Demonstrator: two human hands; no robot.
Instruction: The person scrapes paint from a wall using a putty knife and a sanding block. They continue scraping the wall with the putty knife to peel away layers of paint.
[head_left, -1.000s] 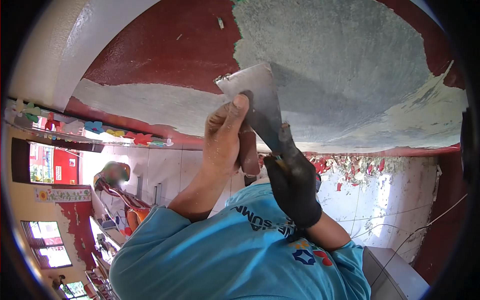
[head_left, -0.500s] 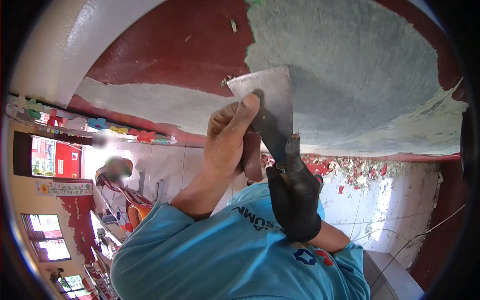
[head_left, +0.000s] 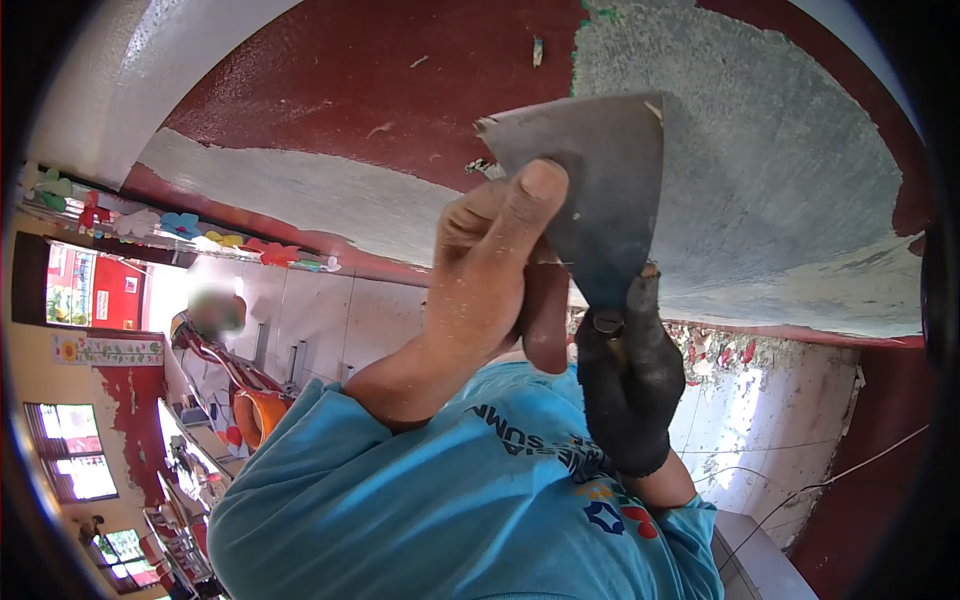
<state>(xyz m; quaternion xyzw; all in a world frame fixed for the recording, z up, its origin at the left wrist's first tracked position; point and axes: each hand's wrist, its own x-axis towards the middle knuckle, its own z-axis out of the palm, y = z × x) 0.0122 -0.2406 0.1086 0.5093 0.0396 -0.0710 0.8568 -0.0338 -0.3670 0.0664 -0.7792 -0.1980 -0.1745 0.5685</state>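
Note:
A wide paint scraper (head_left: pixel 610 170) with a flat metal blade is held up in front of the wall, its broad edge pointing away from me. My right hand (head_left: pixel 630 385), in a black glove with a worn-through thumb tip, is closed around its handle, which is mostly hidden. Bare, my left hand (head_left: pixel 485 255) pinches the blade near its left edge, the thumb on the near face and some fingers hidden behind. Small paint flakes cling to the left corner of the blade. Whether the blade touches the wall I cannot tell.
Behind the scraper, the wall has red paint (head_left: pixel 400 90) and scraped grey patches (head_left: pixel 760 170). Peeling flakes (head_left: pixel 730 350) hang over white tiles at right. A loose cable (head_left: pixel 840 475) crosses there. Paper flowers (head_left: pixel 180 225), an orange chair (head_left: pixel 255 415) and windows (head_left: pixel 75 450) stand at left.
Both hands and the scraper have moved up and right in the view, and the blade looks larger. The grip of both hands stays much the same. The background has shifted slightly.

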